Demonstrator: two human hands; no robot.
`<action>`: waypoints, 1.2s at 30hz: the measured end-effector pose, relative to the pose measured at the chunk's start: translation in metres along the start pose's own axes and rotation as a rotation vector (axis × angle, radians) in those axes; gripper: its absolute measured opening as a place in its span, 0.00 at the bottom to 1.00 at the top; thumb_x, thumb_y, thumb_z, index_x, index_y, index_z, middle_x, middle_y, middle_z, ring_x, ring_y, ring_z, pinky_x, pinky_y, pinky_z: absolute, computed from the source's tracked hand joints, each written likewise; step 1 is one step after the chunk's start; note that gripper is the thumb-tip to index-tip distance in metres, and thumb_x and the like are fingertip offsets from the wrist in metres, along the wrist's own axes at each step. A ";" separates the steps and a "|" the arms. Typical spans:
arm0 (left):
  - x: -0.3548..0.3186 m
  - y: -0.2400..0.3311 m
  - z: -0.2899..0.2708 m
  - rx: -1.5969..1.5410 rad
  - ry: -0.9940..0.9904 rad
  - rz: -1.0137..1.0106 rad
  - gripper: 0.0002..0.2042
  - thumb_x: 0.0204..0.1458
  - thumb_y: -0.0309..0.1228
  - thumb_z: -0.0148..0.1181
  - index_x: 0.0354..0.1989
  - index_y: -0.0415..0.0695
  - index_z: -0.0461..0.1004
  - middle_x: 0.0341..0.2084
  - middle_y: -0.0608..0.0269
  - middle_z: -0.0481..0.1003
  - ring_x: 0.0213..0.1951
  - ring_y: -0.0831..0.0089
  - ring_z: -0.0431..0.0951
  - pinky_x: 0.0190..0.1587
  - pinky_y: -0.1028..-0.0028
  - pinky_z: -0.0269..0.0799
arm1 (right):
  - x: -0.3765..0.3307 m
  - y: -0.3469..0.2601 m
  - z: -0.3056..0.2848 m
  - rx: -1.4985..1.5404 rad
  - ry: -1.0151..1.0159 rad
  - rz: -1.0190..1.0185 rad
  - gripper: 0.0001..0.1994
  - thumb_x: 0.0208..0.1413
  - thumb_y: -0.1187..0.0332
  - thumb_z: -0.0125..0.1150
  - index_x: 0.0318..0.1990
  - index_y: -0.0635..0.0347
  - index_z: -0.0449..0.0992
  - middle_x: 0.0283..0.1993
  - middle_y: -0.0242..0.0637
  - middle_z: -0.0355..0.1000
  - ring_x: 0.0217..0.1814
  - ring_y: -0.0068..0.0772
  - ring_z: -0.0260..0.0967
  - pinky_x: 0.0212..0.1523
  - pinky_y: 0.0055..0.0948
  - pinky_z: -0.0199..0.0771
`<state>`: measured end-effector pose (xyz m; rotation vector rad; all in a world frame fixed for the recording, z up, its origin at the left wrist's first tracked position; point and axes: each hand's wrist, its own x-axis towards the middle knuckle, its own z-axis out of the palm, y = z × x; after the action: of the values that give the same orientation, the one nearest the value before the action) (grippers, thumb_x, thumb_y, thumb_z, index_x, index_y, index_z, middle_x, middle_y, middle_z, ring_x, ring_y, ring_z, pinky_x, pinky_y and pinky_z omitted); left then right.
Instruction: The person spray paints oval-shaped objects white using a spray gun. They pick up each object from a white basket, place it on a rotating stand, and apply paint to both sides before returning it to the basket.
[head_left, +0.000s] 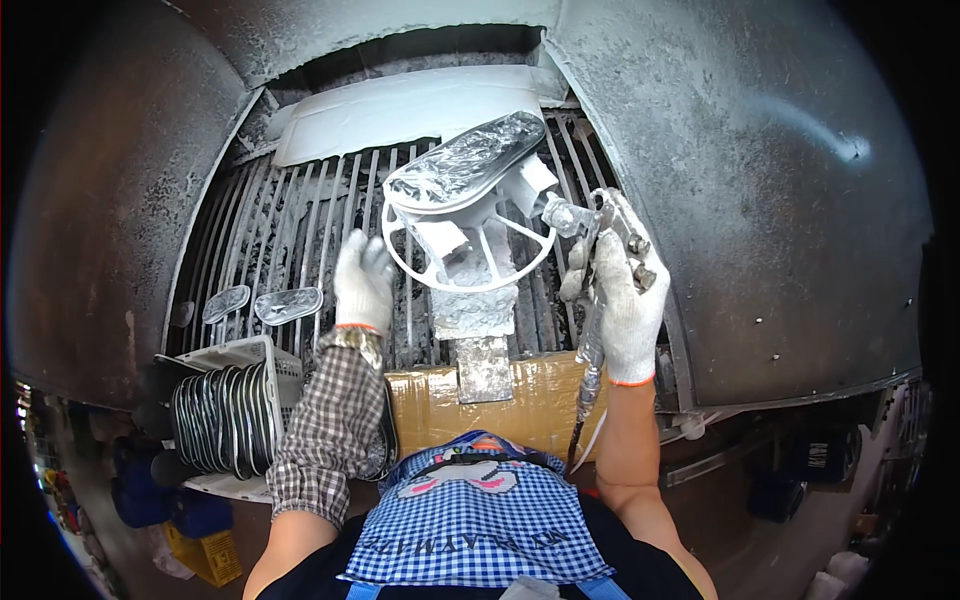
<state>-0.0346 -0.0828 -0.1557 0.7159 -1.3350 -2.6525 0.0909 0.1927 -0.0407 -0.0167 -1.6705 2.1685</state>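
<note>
My right hand [628, 300], in a white knit glove, grips a spray gun [618, 225] with a hose hanging below it. The gun's nozzle, wrapped in film, points left at a white spoked wheel [493, 245]. On the wheel, white blocks [442, 237] hold up a long oval piece [465, 165] with a white edge and crinkled shiny film over its top. My left hand [363, 285], also gloved, is beside the wheel's left rim with its fingers stretched out and nothing in them. I cannot tell whether its fingertips touch the rim.
Metal bars [350, 195] form a coated grate under the wheel, between tall side panels [760, 200]. A white basket [255, 350] of upright oval pieces stands at the left. Two small film-covered ovals [288, 306] lie near it. A taped cardboard panel [425, 410] lines the front.
</note>
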 end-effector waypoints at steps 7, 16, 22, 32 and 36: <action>-0.057 -0.047 -0.017 -0.130 -0.289 -0.208 0.17 0.68 0.39 0.58 0.58 0.41 0.73 0.50 0.52 0.79 0.49 0.60 0.80 0.47 0.61 0.80 | 0.003 -0.005 -0.002 0.065 0.057 -0.006 0.27 0.74 0.67 0.61 0.74 0.70 0.66 0.35 0.32 0.76 0.28 0.18 0.71 0.30 0.22 0.75; -0.081 -0.064 -0.020 -0.227 -0.385 -0.328 0.24 0.68 0.43 0.58 0.65 0.39 0.70 0.54 0.46 0.77 0.55 0.48 0.80 0.59 0.51 0.78 | -0.003 -0.013 -0.015 -0.058 0.200 -0.136 0.27 0.74 0.70 0.59 0.76 0.68 0.62 0.36 0.32 0.75 0.28 0.15 0.70 0.29 0.19 0.74; -0.079 -0.060 -0.020 -0.201 -0.379 -0.314 0.25 0.69 0.45 0.57 0.64 0.37 0.70 0.59 0.40 0.76 0.59 0.45 0.79 0.61 0.51 0.78 | -0.015 -0.015 0.000 -0.045 0.039 -0.074 0.28 0.74 0.70 0.60 0.76 0.71 0.61 0.38 0.33 0.76 0.31 0.15 0.71 0.32 0.19 0.75; -0.067 -0.053 -0.033 -0.206 -0.372 -0.295 0.26 0.69 0.46 0.57 0.63 0.36 0.72 0.60 0.39 0.76 0.60 0.45 0.78 0.63 0.50 0.76 | -0.030 -0.014 0.007 -0.028 -0.051 0.012 0.26 0.72 0.72 0.61 0.74 0.71 0.66 0.45 0.35 0.80 0.37 0.18 0.76 0.39 0.21 0.77; -0.068 -0.047 -0.033 -0.207 -0.376 -0.281 0.25 0.69 0.47 0.57 0.60 0.36 0.74 0.59 0.40 0.76 0.60 0.48 0.79 0.64 0.52 0.75 | -0.031 -0.018 0.003 -0.019 0.012 -0.012 0.27 0.73 0.71 0.61 0.74 0.71 0.65 0.37 0.31 0.77 0.31 0.17 0.72 0.33 0.19 0.73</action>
<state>0.0464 -0.0592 -0.1843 0.4187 -1.0653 -3.2159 0.1240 0.1839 -0.0306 -0.0247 -1.6802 2.1404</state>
